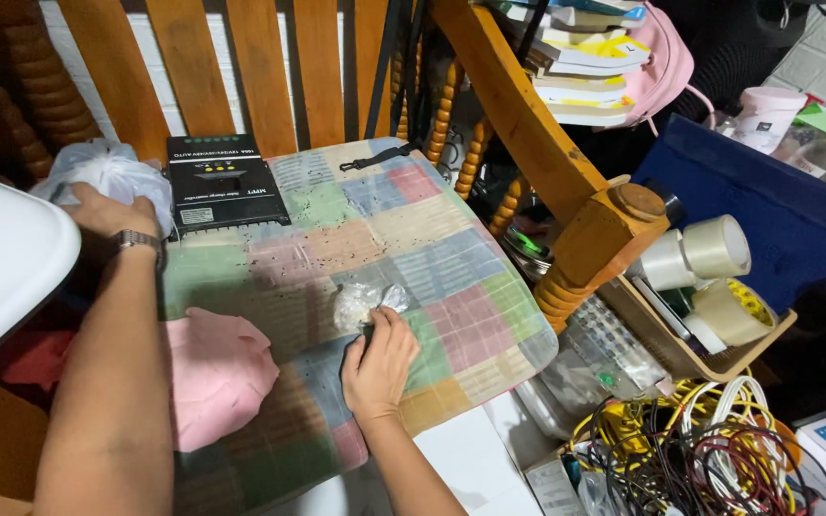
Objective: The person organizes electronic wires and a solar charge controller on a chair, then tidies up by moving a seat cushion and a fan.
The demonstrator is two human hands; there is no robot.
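My right hand point(380, 363) rests on a patchwork cushion point(432, 258) of a wooden chair, its fingertips pinching a small clear crumpled plastic bag point(360, 301). My left hand point(107, 212), with a watch on the wrist, reaches to the chair's far left and grips a white plastic bag point(112, 172). A black box-shaped electronic device point(222, 182) with a small display lies at the cushion's back, just right of the left hand. A pink cloth point(217, 373) lies on the cushion's near left between my arms.
A wooden armrest point(566, 182) runs along the right. Beyond it a box holds rolls of tape point(714, 248). A tangle of coloured wires point(709, 444) lies bottom right. Stacked books and a pink bag point(666, 67) sit behind. A white surface point(2, 258) juts in at left.
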